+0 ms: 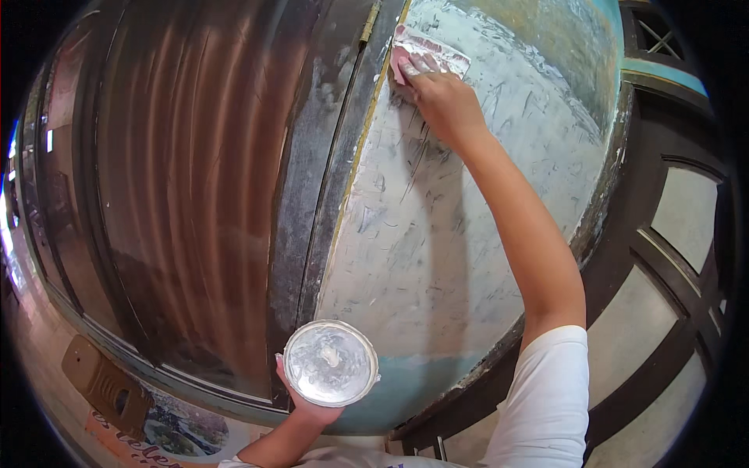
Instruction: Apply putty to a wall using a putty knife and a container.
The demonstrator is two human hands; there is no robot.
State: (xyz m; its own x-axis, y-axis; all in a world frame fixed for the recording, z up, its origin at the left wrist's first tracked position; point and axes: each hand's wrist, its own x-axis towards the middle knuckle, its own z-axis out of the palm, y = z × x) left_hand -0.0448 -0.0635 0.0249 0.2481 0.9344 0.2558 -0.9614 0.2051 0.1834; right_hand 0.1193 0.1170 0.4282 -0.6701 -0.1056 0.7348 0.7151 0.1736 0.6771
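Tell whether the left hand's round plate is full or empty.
Nearly empty: the round plate shows a small dab of white paste near its middle.

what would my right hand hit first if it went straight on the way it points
Your right hand points up and left, so past the pink spreader it holds, the yellowish strip edging the wall probably comes first, though depth is unclear.

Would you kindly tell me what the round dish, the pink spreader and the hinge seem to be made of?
Dish: probably metal, glossy silver-grey under white smears, though shiny plastic is possible.
Spreader: likely plastic or rubber, judging by its even pink colour where no white covers it; which one isn't clear.
Hinge: apparently metal, given its dull brass-like tone.
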